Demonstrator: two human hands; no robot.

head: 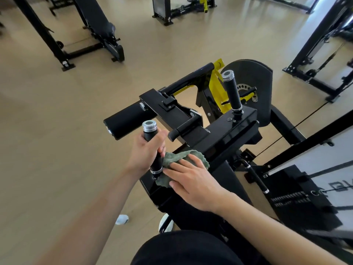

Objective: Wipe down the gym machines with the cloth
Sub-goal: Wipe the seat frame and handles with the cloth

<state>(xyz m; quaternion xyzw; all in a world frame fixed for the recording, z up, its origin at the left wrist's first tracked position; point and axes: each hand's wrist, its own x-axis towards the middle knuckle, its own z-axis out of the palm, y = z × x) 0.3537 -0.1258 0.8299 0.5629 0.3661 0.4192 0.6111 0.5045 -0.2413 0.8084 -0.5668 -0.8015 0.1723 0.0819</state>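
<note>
A pale wood-look floor [47, 115] is spread across the room. At 11 o'clock a black adjustable bench [95, 18] is set beside a slanted black post [38, 29]. A black-and-yellow frame [183, 8] is seen at 12 o'clock, a black cable rack [313, 48] at 2 o'clock. Bright glare is cast on the floor at 1 o'clock.

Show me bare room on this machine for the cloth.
Bare: the black beam top between the cloth and the far handle. Crowded: around the near handle, gripped by the left hand, with the right hand pressing the cloth.

Crumpled green cloth [178, 159] on black machine [225, 131]
</note>
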